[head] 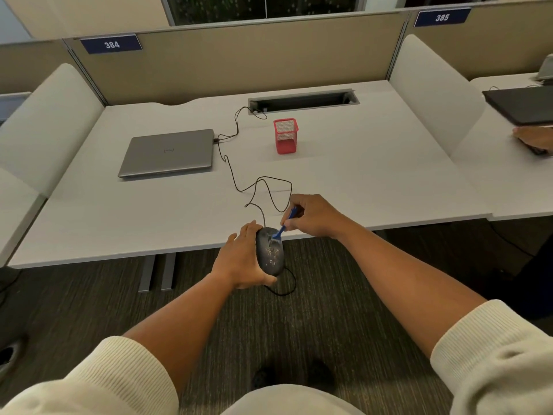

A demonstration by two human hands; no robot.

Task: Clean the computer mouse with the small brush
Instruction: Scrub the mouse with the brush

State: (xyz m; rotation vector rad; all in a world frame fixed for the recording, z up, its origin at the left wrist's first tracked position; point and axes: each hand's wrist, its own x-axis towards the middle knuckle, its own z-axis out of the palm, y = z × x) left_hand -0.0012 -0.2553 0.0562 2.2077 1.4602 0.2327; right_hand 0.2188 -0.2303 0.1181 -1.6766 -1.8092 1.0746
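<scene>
At the near edge of the white desk [344, 163], w/ carpet below, I'm working just off the front lip. Desk is the biggest thing here; beige partition [239, 55] runs along its 12 o'clock side, tag "384" at upper left. Closed grey laptop [167, 152] lies at approx 10 o'clock from my hands, well apart. Red mesh pen cup [285, 136] stands upright at 12 o'clock, near a cable slot in the desk. Thin black cord [230, 172] loops from laptop's right side across the desk toward me.

My left hand [239, 262] is wrapped round the black mouse [269, 251], holding it from its left side, top face up, at desk-edge level; pale specks of debris sit on the mouse's back. My right hand [314, 215], at 1 o'clock from the mouse, pinches the small blue brush [285, 223] by its handle; bristle end is down on the mouse's front, by the buttons. Cream sleeves pushed up both forearms.
</scene>
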